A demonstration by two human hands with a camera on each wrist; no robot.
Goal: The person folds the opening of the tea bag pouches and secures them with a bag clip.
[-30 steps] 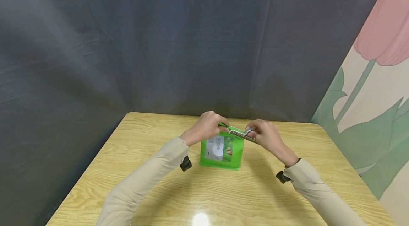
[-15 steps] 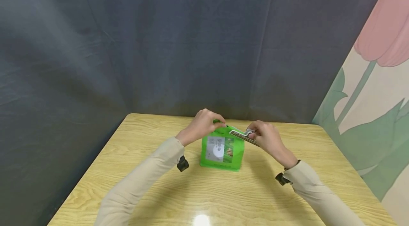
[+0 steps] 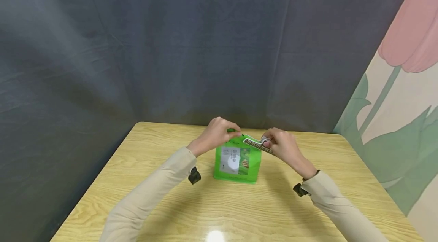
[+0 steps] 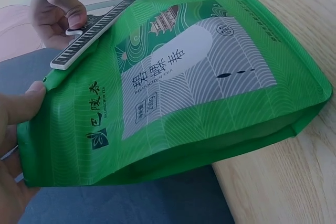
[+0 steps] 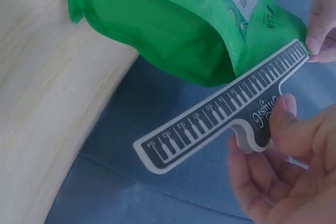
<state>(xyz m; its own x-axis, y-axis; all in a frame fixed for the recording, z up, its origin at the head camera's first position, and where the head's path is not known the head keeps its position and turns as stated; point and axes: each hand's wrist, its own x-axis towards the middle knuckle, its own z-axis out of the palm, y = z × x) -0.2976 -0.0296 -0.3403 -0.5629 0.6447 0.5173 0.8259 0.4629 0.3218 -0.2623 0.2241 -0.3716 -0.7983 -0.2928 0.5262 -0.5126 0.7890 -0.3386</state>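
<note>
A green tea bag [image 3: 251, 164] with a grey printed label stands upright on the table. My left hand [image 3: 216, 135] pinches its top edge at the left corner, thumb against the front in the left wrist view. My right hand [image 3: 285, 147] pinches the handle of a long clip [image 5: 226, 108] printed with black-and-white piano keys. The clip [image 4: 90, 36] lies across the bag's top edge on the right side, and its far end sticks out past the bag [image 5: 157, 30]. Whether the clip grips the bag cannot be told.
The wood-grain table [image 3: 164, 204] extends around the bag, its back edge close behind. A dark curtain [image 3: 205, 44] hangs behind and to the left. On the right is a wall [image 3: 393, 120] with a painted tulip.
Over the last second my left hand has shifted left along the bag's top edge, away from the clip, uncovering more of the bag. The right hand and clip have barely moved.
</note>
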